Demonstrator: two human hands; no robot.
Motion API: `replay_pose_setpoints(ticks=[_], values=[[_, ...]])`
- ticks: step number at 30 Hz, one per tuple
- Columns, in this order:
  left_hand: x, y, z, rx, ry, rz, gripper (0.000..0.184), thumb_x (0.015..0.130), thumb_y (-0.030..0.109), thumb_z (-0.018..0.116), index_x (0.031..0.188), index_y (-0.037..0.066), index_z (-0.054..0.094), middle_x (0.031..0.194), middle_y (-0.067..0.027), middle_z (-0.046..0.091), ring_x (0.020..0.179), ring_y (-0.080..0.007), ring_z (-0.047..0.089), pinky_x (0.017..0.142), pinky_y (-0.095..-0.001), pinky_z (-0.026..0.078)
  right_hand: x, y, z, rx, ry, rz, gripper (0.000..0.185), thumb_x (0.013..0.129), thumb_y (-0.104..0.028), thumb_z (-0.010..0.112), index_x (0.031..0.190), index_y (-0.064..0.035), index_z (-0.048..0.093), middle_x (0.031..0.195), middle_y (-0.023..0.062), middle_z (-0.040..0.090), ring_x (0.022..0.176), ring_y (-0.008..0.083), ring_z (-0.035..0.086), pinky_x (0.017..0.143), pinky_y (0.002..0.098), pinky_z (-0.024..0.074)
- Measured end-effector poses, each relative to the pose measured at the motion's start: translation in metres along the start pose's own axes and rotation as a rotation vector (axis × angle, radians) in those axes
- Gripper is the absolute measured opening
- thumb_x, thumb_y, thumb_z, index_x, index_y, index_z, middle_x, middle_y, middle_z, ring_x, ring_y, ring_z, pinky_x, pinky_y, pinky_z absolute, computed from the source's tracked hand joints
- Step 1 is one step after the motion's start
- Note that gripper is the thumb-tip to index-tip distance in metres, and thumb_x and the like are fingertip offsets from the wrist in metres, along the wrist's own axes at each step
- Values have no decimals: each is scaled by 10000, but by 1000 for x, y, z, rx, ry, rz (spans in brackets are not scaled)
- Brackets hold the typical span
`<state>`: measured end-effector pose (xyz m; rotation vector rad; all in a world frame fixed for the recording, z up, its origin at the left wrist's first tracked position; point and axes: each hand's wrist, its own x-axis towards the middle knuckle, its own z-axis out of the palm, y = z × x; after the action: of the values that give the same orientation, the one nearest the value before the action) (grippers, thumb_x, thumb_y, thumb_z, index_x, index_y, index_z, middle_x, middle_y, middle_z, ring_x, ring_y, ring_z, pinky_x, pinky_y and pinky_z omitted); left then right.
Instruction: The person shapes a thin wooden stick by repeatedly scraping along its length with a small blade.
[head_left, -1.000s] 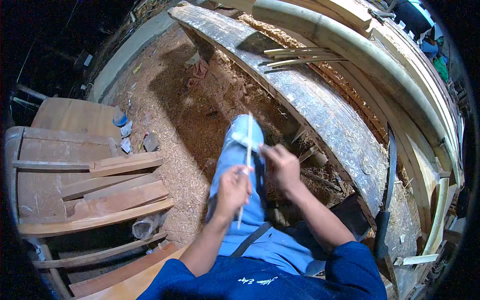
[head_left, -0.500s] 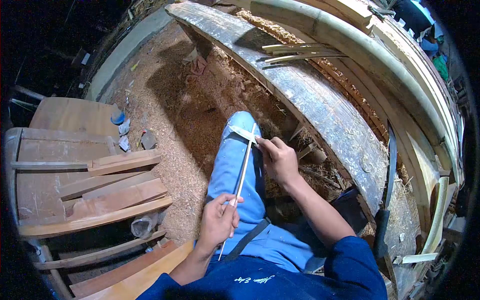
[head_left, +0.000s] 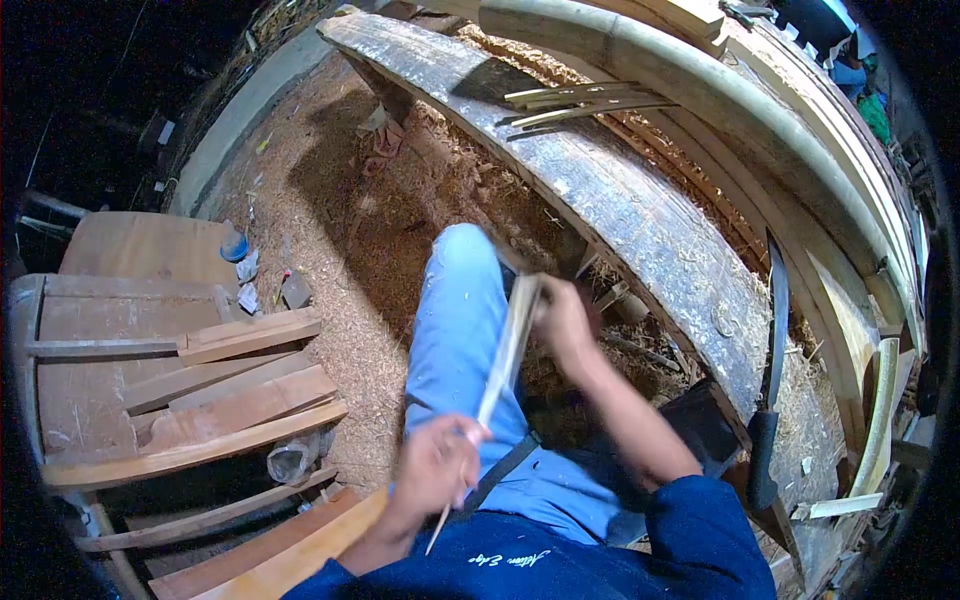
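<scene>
My left hand (head_left: 435,470) is closed round a thin pale strip (head_left: 490,397), whose lower end sticks out below the fist toward my shirt. The strip runs up over my thigh (head_left: 455,310) toward my right hand (head_left: 562,318). My right hand is closed beside the knee, at the strip's upper part, which is smeared by motion. A flat, pale shape shows at its fingers, too blurred to make out what it is.
A long weathered plank (head_left: 620,210) curves along the right, bearing several thin split strips (head_left: 590,103) and a large dark-handled knife (head_left: 775,370). Thick bamboo (head_left: 700,80) lies beyond. Cut wood pieces (head_left: 250,337) rest on a wooden chair at left. Shavings (head_left: 350,340) cover the ground.
The strip, held low by my left hand, has blurred and looks wider near my right hand. My right hand has moved slightly down and right. The view has shifted a little.
</scene>
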<state>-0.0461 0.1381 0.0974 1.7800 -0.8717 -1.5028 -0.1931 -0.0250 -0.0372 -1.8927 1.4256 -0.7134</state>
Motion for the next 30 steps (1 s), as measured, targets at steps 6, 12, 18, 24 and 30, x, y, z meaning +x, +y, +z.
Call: replay_pose_setpoints(ticks=[6, 12, 18, 24, 30], values=[[1, 0, -17, -63, 32, -67, 235, 1013, 204, 475, 1038, 3, 595, 537, -55, 548, 332, -79, 412, 333, -223, 325, 15, 41, -20, 17, -93, 151, 303, 945, -255, 495, 1175, -121, 640, 905, 128, 669, 804, 269, 648, 703, 389, 511], [19, -4, -9, -115, -37, -55, 226, 1022, 187, 459, 1070, 4, 584, 534, -42, 533, 354, -65, 407, 331, -214, 306, 21, 62, -20, 265, -304, 338, 419, 1000, -352, 379, 1239, -93, 606, 951, 122, 689, 838, 226, 645, 751, 358, 506], [27, -8, -12, -142, -28, -69, 240, 1026, 200, 457, 1075, 6, 589, 532, -30, 520, 364, -60, 400, 345, -206, 299, 16, 15, -60, 345, -574, 651, 567, 982, -565, 414, 1159, -86, 660, 692, -5, 638, 531, 80, 443, 507, 272, 351], [41, -15, -16, -175, 63, -25, 220, 1003, 192, 521, 1082, 4, 604, 541, -14, 517, 375, -51, 397, 351, -202, 295, 8, 16, -44, 499, -428, 382, 540, 1004, -515, 416, 973, -47, 684, 666, 55, 625, 636, 121, 532, 613, 301, 442], [66, -17, -17, -207, 112, 7, 210, 984, 182, 563, 1085, 4, 607, 552, -19, 524, 386, -51, 405, 353, -202, 294, -7, 6, -22, 529, -328, -43, 354, 1016, -306, 499, 894, 15, 584, 698, -15, 509, 665, 97, 465, 601, 297, 423]])
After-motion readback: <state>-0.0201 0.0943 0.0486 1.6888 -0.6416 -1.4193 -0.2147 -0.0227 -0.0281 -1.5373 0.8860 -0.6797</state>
